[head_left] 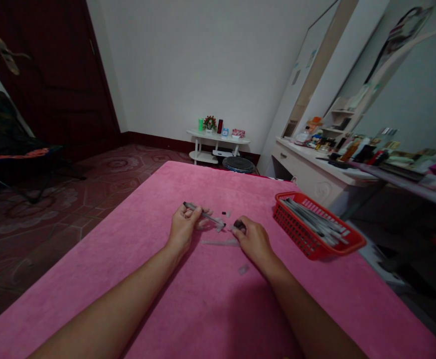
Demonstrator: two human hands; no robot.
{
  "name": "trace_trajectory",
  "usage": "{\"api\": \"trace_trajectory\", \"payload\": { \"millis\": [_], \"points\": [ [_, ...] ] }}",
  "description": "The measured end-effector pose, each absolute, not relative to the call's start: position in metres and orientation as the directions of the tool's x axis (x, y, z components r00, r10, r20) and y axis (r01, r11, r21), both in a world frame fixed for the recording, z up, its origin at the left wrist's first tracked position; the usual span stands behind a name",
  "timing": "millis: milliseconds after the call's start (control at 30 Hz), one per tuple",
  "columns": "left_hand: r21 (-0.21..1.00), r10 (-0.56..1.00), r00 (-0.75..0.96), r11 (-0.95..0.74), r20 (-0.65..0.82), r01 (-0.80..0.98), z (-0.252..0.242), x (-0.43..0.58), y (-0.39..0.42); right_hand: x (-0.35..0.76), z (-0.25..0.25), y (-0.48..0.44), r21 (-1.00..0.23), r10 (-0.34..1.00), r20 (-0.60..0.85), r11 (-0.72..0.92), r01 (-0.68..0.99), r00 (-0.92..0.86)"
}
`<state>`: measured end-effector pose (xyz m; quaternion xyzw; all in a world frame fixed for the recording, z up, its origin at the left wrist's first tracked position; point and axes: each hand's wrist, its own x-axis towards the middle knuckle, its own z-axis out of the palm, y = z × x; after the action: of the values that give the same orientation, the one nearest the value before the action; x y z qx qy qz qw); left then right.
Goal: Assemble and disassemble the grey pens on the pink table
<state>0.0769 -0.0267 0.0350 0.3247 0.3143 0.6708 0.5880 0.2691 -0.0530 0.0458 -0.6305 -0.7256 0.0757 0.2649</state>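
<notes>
My left hand (182, 225) is closed around a slim grey pen (211, 217) with dark ends, its tip slanting toward my right hand. Crumpled clear plastic (219, 227) lies by that tip. My right hand (254, 240), a short gap away, pinches a small dark piece (239, 225), too blurred to name. Just left of the right hand, a thin clear strip (218, 243) rests on the pink cloth (135, 269). Beyond the hands sits a tiny black piece (223, 213), and a small clear piece (243, 269) lies nearer to me.
A red plastic basket (296, 234) full of grey pens (315, 222) stands at the right on the cloth. Past the right edge is a white dresser (320, 172) crowded with bottles. A low white stand (218, 138) is by the far wall, and a folding chair (16, 149) stands left.
</notes>
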Motion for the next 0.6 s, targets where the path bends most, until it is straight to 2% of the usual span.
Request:
{"api": "trace_trajectory", "payload": {
  "millis": [100,200,600],
  "points": [
    [0.801,0.994,-0.092,-0.103,0.06,-0.589,0.038,0.078,-0.029,0.26,0.052,-0.058,-0.55,0.945,0.314,0.263,0.793,-0.096],
    [0.8,0.994,-0.098,-0.101,0.053,-0.591,0.04,0.08,-0.031,0.254,0.054,-0.061,-0.591,0.937,0.337,0.286,0.754,-0.092],
    [0.809,0.991,-0.129,-0.101,0.032,-0.578,0.037,0.077,-0.027,0.257,0.05,-0.06,-0.589,0.918,0.389,0.311,0.746,-0.075]
  ]
}}
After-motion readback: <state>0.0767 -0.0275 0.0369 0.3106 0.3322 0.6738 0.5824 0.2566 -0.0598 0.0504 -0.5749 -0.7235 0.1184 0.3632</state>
